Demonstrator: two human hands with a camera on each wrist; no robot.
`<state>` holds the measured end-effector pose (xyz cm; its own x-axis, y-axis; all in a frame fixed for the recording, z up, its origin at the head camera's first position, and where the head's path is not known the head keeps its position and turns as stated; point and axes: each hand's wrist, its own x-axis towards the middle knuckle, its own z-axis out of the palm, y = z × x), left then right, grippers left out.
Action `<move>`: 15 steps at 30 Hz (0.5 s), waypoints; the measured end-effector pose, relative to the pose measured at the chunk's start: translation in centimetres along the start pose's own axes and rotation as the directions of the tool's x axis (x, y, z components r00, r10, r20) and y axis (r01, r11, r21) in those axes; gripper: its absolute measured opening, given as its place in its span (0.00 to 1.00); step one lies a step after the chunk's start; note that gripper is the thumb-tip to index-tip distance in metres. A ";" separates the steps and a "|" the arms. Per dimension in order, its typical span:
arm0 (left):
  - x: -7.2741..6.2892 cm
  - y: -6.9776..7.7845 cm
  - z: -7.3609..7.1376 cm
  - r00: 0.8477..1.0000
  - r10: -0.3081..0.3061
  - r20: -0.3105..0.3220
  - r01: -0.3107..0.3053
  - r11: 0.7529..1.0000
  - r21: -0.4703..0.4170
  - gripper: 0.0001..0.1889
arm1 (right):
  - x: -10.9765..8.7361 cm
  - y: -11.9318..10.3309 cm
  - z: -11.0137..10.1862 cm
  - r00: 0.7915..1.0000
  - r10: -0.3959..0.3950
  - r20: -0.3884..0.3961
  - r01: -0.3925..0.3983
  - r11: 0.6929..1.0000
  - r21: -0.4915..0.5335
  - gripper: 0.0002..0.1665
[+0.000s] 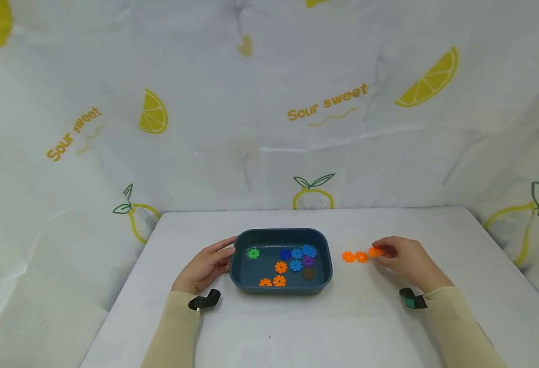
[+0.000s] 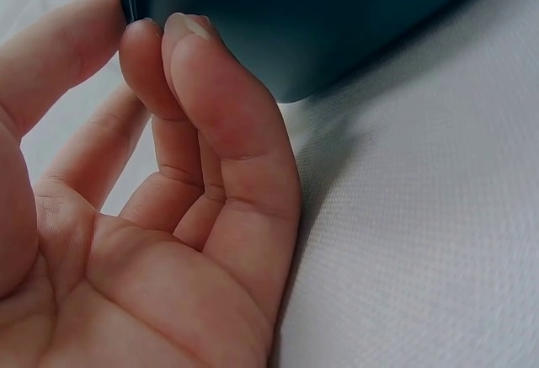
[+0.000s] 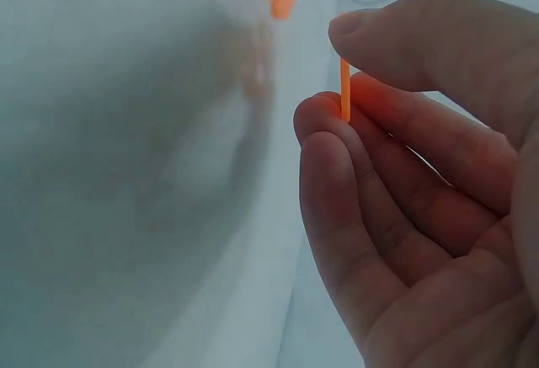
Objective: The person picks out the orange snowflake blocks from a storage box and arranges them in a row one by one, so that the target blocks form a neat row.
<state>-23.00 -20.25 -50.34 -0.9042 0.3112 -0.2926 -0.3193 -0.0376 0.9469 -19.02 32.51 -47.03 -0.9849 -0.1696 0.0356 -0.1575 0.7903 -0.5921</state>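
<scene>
A dark blue-green plastic tray (image 1: 281,290) stands on the white table, with toothed plastic discs inside: one green disc (image 1: 253,253), several orange, several blue, a purple one and a brown one. My left hand (image 1: 209,266) holds the tray at its left end; the left wrist view shows curled fingertips (image 2: 194,48) against the tray wall (image 2: 278,23). To the right of the tray, my right hand (image 1: 403,258) pinches an orange disc (image 3: 345,90) edge-on between thumb and fingers, close over the table. Two orange discs (image 1: 355,257) lie beside it in a row.
White cloth with lemon prints (image 1: 313,198) hangs behind and at both sides of the table (image 1: 269,327). A black wrist-camera mount (image 1: 205,299) sits at the left cuff and another mount (image 1: 412,299) at the right.
</scene>
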 end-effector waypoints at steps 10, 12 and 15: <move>0.0 0.0 0.2 1.000 -0.004 -0.020 0.004 1.000 -0.004 0.30 | -0.2 1.0 0.7 0.999 0.022 0.027 -0.021 0.999 -0.031 0.19; 0.0 0.1 0.2 1.000 -0.005 -0.015 0.005 1.000 -0.002 0.31 | -0.1 1.0 0.9 0.999 0.019 0.027 -0.018 0.999 -0.036 0.19; 0.0 0.2 0.1 1.000 -0.006 -0.008 0.006 1.000 -0.001 0.31 | 0.1 1.2 1.2 0.999 0.016 0.030 -0.015 0.999 -0.037 0.19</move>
<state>-23.03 -20.16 -50.18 -0.9044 0.3042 -0.2993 -0.3251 -0.0365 0.9450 -19.20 32.68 -48.70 -0.9847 -0.1744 0.0020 -0.1453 0.8138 -0.5627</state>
